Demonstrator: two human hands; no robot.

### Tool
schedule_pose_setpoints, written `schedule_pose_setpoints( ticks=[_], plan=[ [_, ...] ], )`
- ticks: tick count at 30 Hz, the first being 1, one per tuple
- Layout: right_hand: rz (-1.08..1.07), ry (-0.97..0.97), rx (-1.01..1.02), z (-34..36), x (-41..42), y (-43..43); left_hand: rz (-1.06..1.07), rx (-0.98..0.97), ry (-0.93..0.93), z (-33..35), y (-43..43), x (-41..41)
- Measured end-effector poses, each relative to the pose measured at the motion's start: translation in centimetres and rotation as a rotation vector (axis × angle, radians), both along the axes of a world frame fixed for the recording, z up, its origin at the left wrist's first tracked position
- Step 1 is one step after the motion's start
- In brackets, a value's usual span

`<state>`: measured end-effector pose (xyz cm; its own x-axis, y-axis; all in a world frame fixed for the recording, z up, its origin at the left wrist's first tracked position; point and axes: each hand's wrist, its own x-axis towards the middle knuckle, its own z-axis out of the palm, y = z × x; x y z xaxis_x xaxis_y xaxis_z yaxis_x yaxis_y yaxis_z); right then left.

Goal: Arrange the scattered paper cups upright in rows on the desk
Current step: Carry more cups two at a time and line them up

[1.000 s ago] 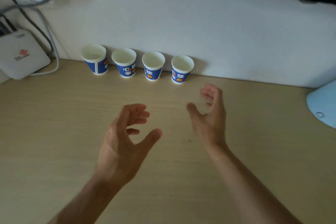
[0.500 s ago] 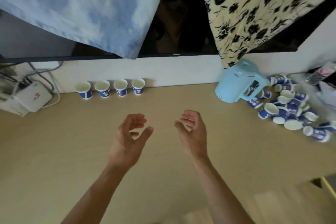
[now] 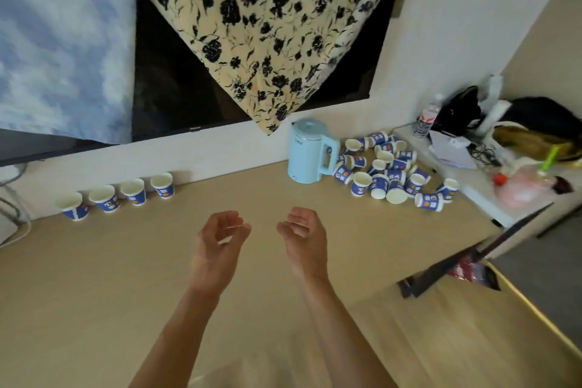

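Four tapered, blue-printed paper cups [image 3: 134, 194] stand mouths-up in a row at the wall [image 3: 220, 148], far left. A heap [image 3: 393, 178] of them (most sideways, mouths every way) lies beside the smooth pale-blue kettle [image 3: 310, 151]. Left hand [image 3: 217, 242] and right hand [image 3: 304, 238] hover over the wood-grain desk [image 3: 94, 277], each grip loosely curled, empty.

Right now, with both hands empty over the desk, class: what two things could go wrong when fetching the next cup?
The scattered cups lie heaped against the blue kettle; pulling one out may send others rolling or nudge the kettle. The four upright cups stand close together by the wall, so setting a fifth alongside could topple the end cup.
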<state>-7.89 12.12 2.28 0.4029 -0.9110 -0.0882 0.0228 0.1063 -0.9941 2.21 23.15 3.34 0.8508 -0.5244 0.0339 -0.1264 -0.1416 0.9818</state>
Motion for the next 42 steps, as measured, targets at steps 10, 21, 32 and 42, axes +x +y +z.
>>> schedule_pose_setpoints(
  ticks=[10,21,32,42],
  plan=[
    [-0.138,0.039,0.046,-0.6,-10.5,-8.2,-0.172,0.020,0.052,-1.0,-9.6,-9.1],
    [-0.236,0.191,0.053,-5.5,-15.3,-22.5,-0.306,0.071,0.146,-5.1,-26.7,-11.0],
    [-0.253,0.444,0.056,-8.6,-19.5,-36.9,-0.427,0.175,0.151,-5.9,-39.3,-13.3],
    [-0.221,0.491,0.189,-12.5,-22.3,-49.6,-0.503,0.329,-0.038,-8.2,-48.9,-17.8]
  ],
)
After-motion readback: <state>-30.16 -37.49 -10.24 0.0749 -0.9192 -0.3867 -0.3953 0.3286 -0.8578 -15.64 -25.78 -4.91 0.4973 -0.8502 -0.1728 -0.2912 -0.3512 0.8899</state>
